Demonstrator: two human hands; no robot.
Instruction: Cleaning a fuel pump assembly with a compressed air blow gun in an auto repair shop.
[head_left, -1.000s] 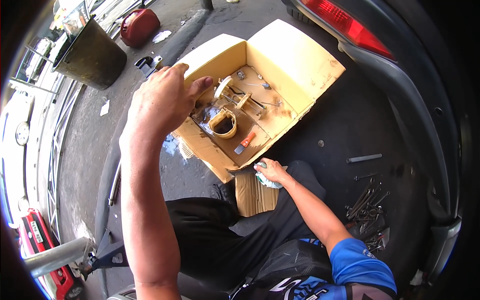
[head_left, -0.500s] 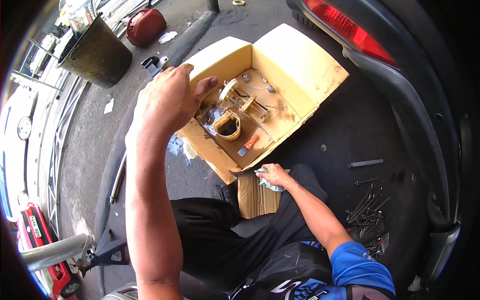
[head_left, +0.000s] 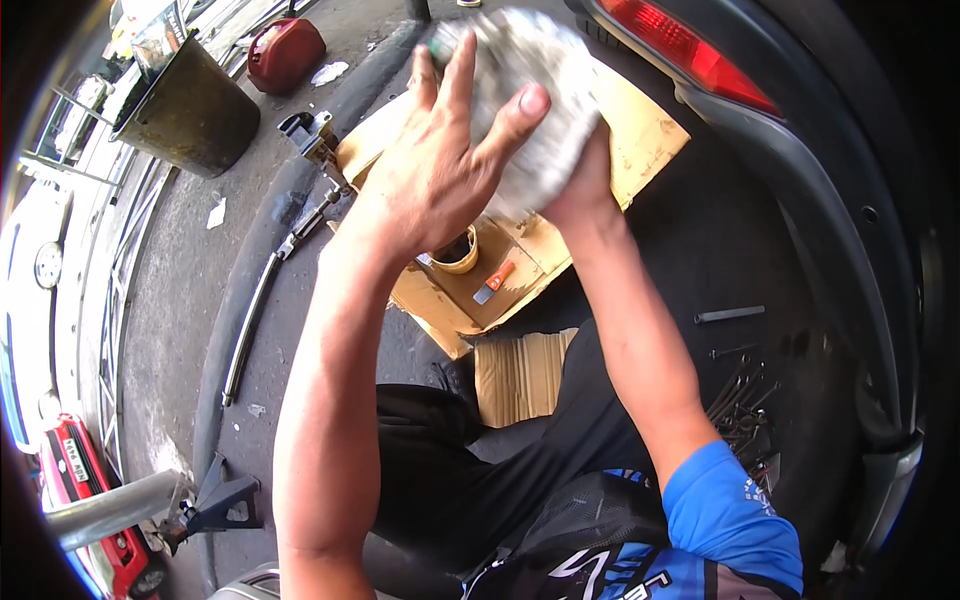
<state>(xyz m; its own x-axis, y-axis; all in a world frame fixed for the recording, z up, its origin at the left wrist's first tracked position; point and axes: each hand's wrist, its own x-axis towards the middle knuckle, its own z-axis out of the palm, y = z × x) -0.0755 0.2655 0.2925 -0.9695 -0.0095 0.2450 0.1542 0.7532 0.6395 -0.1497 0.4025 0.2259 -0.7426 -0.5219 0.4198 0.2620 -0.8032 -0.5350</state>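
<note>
Although blur softens its folds, the cloth (head_left: 545,95) reads as a broad, whitish-grey sheet with darker smudges and a touch of green at its upper left edge. It is up in the air between the two hands, over the open cardboard box (head_left: 645,130), and hides much of that box.

In the part of the box that shows, a beige cup-shaped part (head_left: 459,264) stands with a dark inside, partly covered by the left wrist. Just beside it on the brown-stained floor of the box lies a scraper (head_left: 494,283) with an orange handle. Well apart, a dark bucket (head_left: 195,115) holds a clear plastic bag (head_left: 155,42).

The left hand (head_left: 440,160) shows its back to the camera, fingers pointing up and apart, the thumb well out to the right in front of the cloth; whether it presses on the fabric I cannot tell. The right hand (head_left: 583,185) reaches up behind the cloth's lower right side, its fingers hidden, so I cannot tell how they close. Both forearms slant upward, wrists near each other.
</note>
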